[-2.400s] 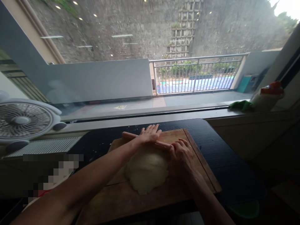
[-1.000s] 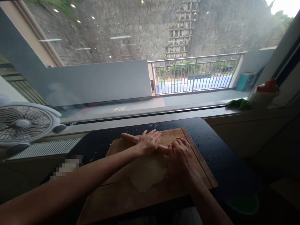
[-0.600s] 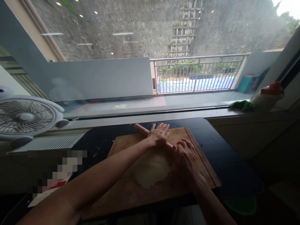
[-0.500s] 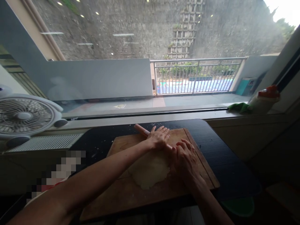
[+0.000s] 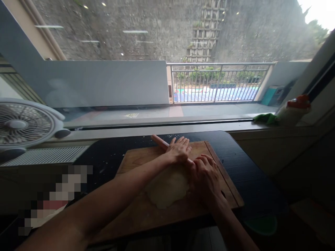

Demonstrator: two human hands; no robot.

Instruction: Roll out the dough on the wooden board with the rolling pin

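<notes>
A pale pink rolling pin [image 5: 159, 142] lies slantwise across the far part of a wooden cutting board [image 5: 136, 158]. My left hand [image 5: 179, 150] presses on the pin from above, its fingers stretched out past it toward the window. Bent fingers of my right hand [image 5: 206, 170] rest over the pin's near right end, which they partly hide. On the board, nearer to me, a flattened sheet of dough [image 5: 167, 190] spreads out with an uneven edge. My left forearm covers part of the dough and the board's left side.
The board rests on a black table [image 5: 243, 167] dusted with white specks. A white fan [image 5: 24, 123] stands at left by the window. On the sill at right are a green cloth [image 5: 265, 119] and a bottle with an orange top [image 5: 295, 108]. A person, blurred out, is at lower left.
My camera view has shifted slightly. Both hands keep their places on the rolling pin, and its far end sits a touch farther right. The dough looks the same.
</notes>
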